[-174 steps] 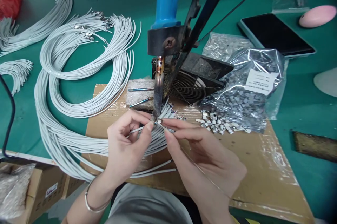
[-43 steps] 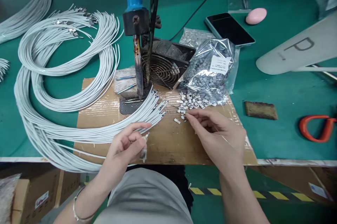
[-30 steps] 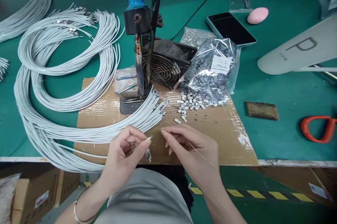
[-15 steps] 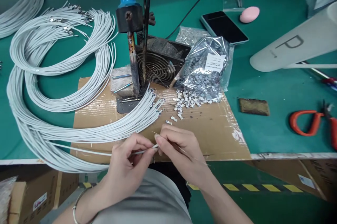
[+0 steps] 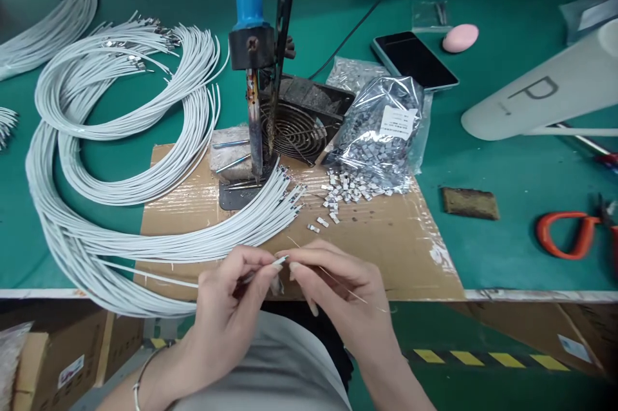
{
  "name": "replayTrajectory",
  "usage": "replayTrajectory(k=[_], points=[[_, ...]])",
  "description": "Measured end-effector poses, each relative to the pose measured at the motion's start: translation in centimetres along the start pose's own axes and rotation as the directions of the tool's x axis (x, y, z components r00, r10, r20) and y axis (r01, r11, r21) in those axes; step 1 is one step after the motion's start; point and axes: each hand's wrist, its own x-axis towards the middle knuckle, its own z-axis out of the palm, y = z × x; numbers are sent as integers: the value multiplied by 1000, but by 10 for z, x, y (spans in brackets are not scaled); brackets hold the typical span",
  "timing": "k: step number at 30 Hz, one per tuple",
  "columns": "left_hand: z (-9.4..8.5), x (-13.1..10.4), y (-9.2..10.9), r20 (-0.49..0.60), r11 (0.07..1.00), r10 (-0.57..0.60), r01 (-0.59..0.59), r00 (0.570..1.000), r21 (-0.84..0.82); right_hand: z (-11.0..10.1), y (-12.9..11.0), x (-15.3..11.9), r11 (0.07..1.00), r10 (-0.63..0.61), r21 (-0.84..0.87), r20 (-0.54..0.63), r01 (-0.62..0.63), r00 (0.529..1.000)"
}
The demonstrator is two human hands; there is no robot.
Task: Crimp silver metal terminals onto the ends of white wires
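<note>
My left hand [image 5: 236, 301] pinches the end of a white cable [image 5: 279, 261] between thumb and forefinger, and its short tip sticks out to the right. The fingers of my right hand [image 5: 342, 288] are bent just beside that tip, with a small gap at the thumb. A thin solder wire [image 5: 350, 292] runs through the right hand, its free end above the fingertips. Behind both hands lies a bundle of white cables [image 5: 232, 234] with dark-tipped ends. A soldering iron [image 5: 248, 5] stands tip-down on a stand beyond them.
Small connector pieces [image 5: 347, 187] are scattered on the cardboard [image 5: 386, 250] beside a clear bag [image 5: 376, 127]. A fan [image 5: 297, 131] sits behind the iron. Coiled cables [image 5: 130, 134] lie left. On the right are a phone [image 5: 418, 60], a brown block [image 5: 470, 203], red-handled pliers [image 5: 564, 237] and a white cup [image 5: 541, 89].
My right fingertips have drawn slightly away from the cable end, so its tip shows more. The view has shifted a little, and the things on the table appear lower and further right.
</note>
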Motion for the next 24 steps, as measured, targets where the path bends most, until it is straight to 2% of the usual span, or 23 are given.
replayTrajectory(k=[4,7,12,17,21,24], points=[[0,0,3,-18,991,-108,106,994,-77,8,-10,5,1000,-6,19,-38,6,999],[1,0,4,-30,985,-141,137,990,-102,11,-13,5,1000,-23,7,-56,24,998],[2,5,8,-42,980,-140,132,989,-150,8,-6,1,999,-44,5,-54,44,998],[3,7,9,-10,947,-227,218,974,-235,5,3,-3,999,-45,8,-48,45,998],[3,4,1,19,915,-271,264,962,-306,2,9,-4,1000,16,12,-26,-15,1000],[2,2,-2,42,922,-277,278,960,-270,-2,7,-1,985,126,113,35,-129,991]])
